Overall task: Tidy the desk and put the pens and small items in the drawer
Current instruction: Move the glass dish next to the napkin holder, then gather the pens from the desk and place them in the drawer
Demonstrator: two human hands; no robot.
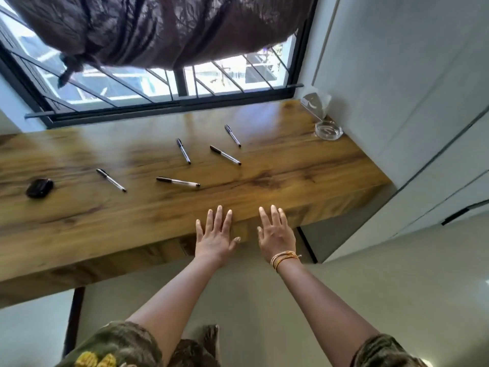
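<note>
Here both hands reached forward, palms down and fingers spread, holding nothing: the left hand [215, 235] and the right hand [275, 231], with a cord bracelet [284, 258] at its wrist, hovered at the front edge of the wooden surface [79, 223]. Five pens [177, 181] lay scattered well apart across the middle of the surface, beyond the fingertips, each capped dark with a pale barrel. A small black case [39, 188] sat far left. A glass ashtray [328, 130] stood at the far right corner, beneath the window [158, 83].
</note>
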